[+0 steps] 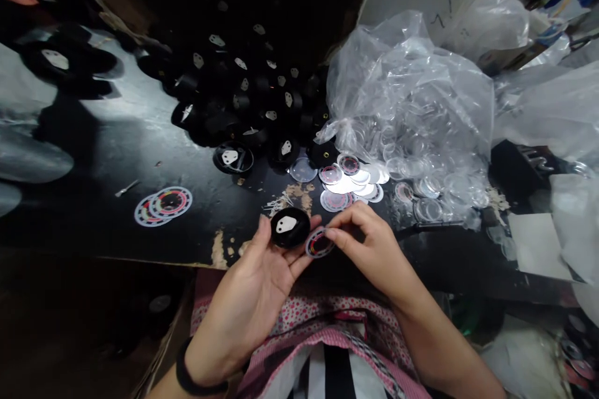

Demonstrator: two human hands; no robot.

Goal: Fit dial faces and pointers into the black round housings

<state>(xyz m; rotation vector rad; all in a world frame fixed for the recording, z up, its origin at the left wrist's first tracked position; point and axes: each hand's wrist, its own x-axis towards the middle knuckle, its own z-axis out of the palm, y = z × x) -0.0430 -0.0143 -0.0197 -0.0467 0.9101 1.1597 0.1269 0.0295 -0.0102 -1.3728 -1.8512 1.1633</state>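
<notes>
My left hand [262, 274] holds a round black plastic housing [296, 238], palm up, with its open face towards me. Inside the housing a white plate [286, 224] with small dark holes shows. Between thumb and fingertips, my right hand [360, 243] pinches a printed dial disc [319, 243] with a pale rim and a dark, red-ringed centre. The disc is just to the right of the housing, over the left fingers. Beyond my hands lies a loose pile of similar discs [337, 201]. Two more printed discs [172, 202] overlap on the table at the left.
Many black housings, one nearest [233, 157], crowd the table's back around a dark box. A clear plastic bag [412, 81] spills transparent round covers [428, 209] on the right. Small white pins [279, 202] lie ahead of my hands. A white card [538, 244] rests at far right.
</notes>
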